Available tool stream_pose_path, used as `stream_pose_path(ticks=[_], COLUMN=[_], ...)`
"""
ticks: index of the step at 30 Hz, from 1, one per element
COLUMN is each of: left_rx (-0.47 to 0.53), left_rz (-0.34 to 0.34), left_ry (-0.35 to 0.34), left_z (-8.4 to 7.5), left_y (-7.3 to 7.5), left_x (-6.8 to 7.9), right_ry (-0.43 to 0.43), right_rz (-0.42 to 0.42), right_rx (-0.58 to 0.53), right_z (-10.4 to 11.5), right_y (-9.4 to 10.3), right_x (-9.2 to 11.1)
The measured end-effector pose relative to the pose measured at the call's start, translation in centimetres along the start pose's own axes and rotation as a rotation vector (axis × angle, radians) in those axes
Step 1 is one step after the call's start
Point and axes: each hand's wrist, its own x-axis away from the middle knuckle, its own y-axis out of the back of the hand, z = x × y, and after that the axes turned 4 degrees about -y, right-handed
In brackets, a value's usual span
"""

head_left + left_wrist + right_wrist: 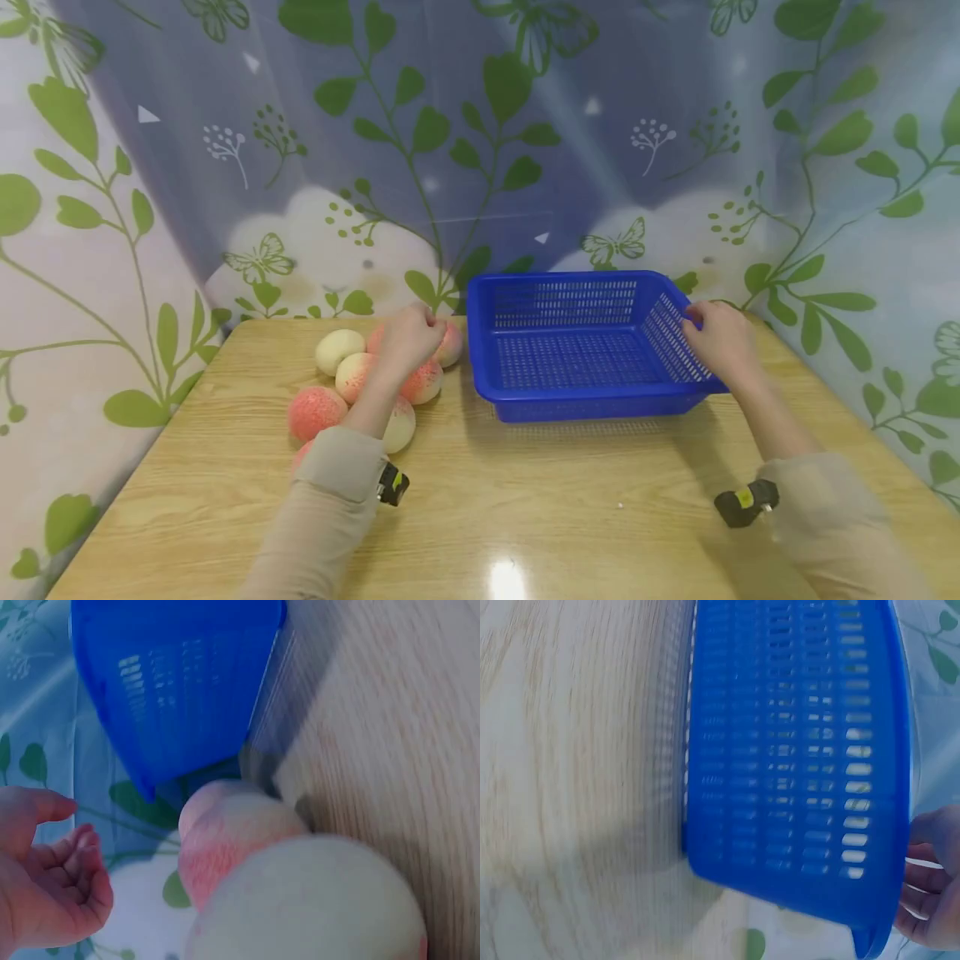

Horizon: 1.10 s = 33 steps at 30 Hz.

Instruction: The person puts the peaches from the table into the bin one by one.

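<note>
Basket (592, 407), blue plastic w/ slotted walls, sits on the table (540, 508), between the two hands. Long axis runs L–R, across the person's front; its short ends face the hands, one each side. R hand (722, 340) is the nearer: it's right at the basket's R end, fingers hooked round the rim, so it grips there. L hand (408, 340) is off the basket's L end, apart from the rim, above the peaches (317, 414); fingers loosely curled, thumb apart from them, nothing held acc. to the L wrist view. So basket lies to the R of the L hand & to the L of the R hand. Whether its base rests flat or is slightly raised: can't tell for sure.

Peaches, pale yellow & pinkish-red, lie bunched L of the basket, the closest one just beside its L end; some are partly hidden by the L arm. Nothing shows inside the basket.

Curtain (592, 167) hangs behind the basket, printed w/ leaves, butterflies etc. Wrist cams (742, 505), black w/ a yellow patch, sit nearer the person than the basket. No brand, label or writing legible anywhere, incl. on the basket.
</note>
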Motion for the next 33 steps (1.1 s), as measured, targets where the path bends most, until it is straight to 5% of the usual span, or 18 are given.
stream_pose_path(ticks=[8,15,26,33], left_rx=[0.103,0.157,0.228,0.159], left_rz=[0.104,0.096,0.1,0.1], left_ry=[0.058,0.052,0.069,0.096], left_z=[-1.4,-1.8,-2.8,-2.7], left_y=[-2.4,-3.7,-3.9,-3.2], left_x=[-0.3,-0.2,0.0,0.7], right_ry=[-0.115,-0.143,-0.073,-0.053], right_rz=[0.14,0.178,0.178,0.236], right_rx=[0.074,0.085,0.082,0.055], right_z=[-2.2,-3.2,-3.3,-3.2], right_y=[0.2,0.3,0.7,0.7], right_x=[0.2,0.5,0.9,1.5])
